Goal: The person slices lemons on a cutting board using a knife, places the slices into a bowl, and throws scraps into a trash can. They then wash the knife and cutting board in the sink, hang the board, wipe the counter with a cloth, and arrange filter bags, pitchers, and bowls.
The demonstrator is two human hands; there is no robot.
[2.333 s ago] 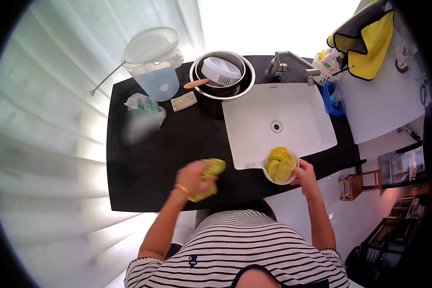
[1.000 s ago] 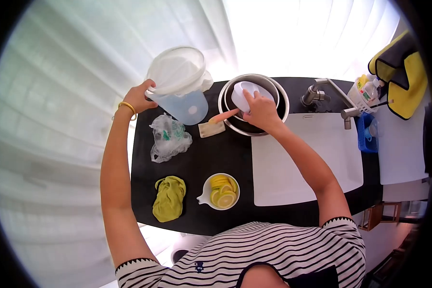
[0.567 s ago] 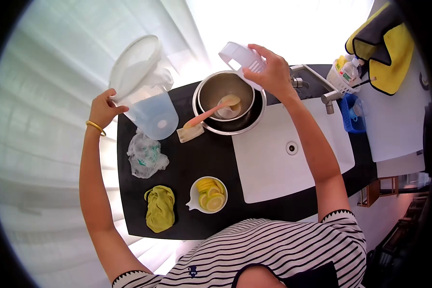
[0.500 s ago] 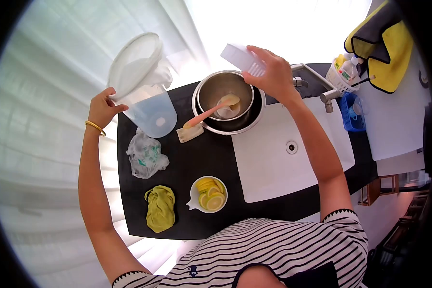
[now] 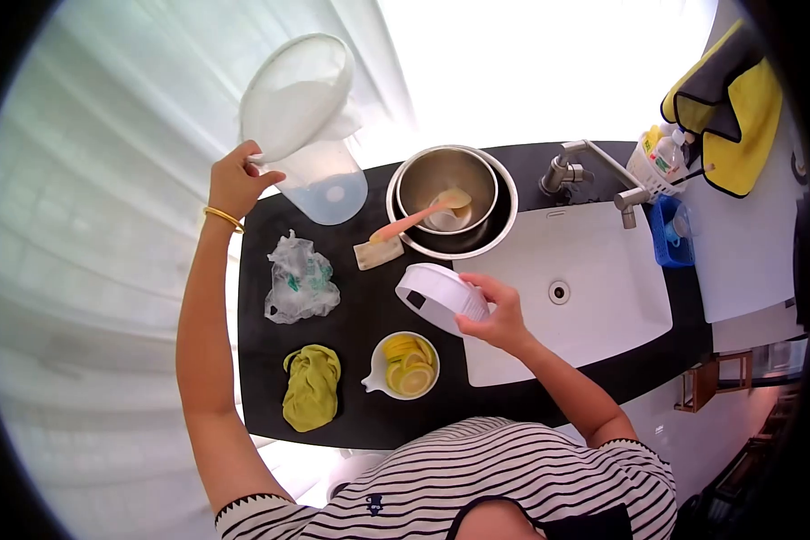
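My left hand (image 5: 245,183) pinches the rim of a white mesh strainer bag (image 5: 299,99), raised and tilted over a translucent container (image 5: 331,184) at the upper left. In my right hand (image 5: 498,315) is a white plastic piece (image 5: 437,292) with a curved wall and an opening, held over the counter by the sink's left edge. Behind it a steel bowl (image 5: 414,169) sits inside a larger steel bowl (image 5: 508,216), with a pink-handled spatula (image 5: 403,225) across them. A white bowl (image 5: 378,371) of lemon slices (image 5: 412,373) stands nearer to me.
A crumpled plastic bag (image 5: 299,281), a green cloth (image 5: 311,389) and a small packet (image 5: 379,253) lie on the black counter (image 5: 351,324). The white sink (image 5: 585,342), tap (image 5: 560,173), white basket (image 5: 650,171) and blue basket (image 5: 672,243) are at the right.
My right hand has come down from above the bowls towards the sink's near left side with the white piece, which now shows its opening. My left hand still holds the strainer bag.
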